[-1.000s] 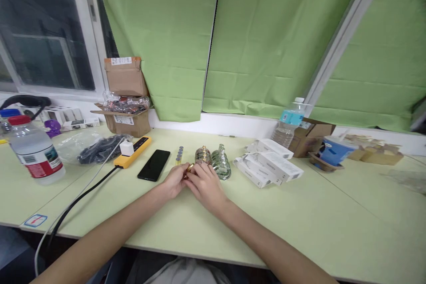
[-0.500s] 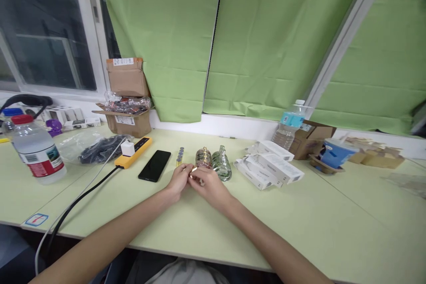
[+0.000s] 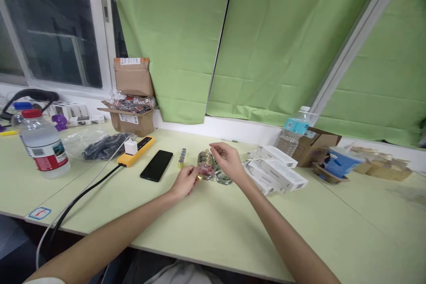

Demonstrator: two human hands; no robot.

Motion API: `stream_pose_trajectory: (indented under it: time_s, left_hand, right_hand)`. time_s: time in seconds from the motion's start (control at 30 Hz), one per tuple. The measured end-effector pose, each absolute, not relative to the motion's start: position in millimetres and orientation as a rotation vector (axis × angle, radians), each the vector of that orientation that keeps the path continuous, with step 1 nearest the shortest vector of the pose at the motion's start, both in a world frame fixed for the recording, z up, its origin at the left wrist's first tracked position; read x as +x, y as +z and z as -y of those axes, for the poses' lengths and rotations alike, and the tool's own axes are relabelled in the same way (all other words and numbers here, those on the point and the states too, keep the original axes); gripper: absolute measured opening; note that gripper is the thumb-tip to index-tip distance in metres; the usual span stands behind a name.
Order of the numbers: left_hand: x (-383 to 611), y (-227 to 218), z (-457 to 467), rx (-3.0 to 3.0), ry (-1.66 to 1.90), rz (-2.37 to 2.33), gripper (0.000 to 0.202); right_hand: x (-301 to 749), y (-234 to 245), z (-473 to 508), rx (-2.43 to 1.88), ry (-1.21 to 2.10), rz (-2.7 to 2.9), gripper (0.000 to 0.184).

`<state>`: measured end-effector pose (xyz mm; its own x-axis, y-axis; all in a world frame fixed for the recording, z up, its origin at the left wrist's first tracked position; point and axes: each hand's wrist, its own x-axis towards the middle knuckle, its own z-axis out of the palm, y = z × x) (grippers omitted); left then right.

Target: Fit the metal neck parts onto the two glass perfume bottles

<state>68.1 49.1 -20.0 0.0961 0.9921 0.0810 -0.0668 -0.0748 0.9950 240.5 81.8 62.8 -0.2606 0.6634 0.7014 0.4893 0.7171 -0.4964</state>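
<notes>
My left hand (image 3: 183,183) is closed on a small gold cylinder (image 3: 199,177), which sticks out past the thumb and fingertips. Just behind it stands a stack of shiny, clear, ring-like pieces with a pinkish tint (image 3: 206,172). My right hand (image 3: 228,159) is raised over this stack, thumb and index finger drawn together beside a thin gold piece (image 3: 208,154); whether they grip it is too small to tell. Partly behind the right hand lies a similar clear greenish stack (image 3: 222,177). Several small gold-and-silver cylinders (image 3: 181,159) stand in a row to the left.
A black phone (image 3: 156,165) and a yellow power strip (image 3: 136,153) with cables lie left. White boxes (image 3: 276,173), a water bottle (image 3: 293,131) and a blue tub (image 3: 341,162) stand right. A bottle with a red cap (image 3: 46,151) is far left; an open carton (image 3: 133,122) stands behind.
My hands, together half a second ago, have come apart. The right has moved up over the pinkish stack; the left keeps the gold cylinder in front of it. The camera view has shifted slightly.
</notes>
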Motion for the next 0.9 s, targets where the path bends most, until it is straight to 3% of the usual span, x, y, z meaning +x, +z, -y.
stream_pose_trajectory:
  time_s: [0.3,0.9]
  left_hand:
    - [67.6,-21.4,-50.8,1.231,1.174,-1.067,0.039]
    - [67.6,-20.9,-51.3,1.211,1.155,-1.041,0.042]
  right_hand:
    - [236.8,66.8,-144.8,-1.101,0.331,2.009,0.017]
    - [234.2,63.1,-158.6,-1.124,0.017,2.299,0.019]
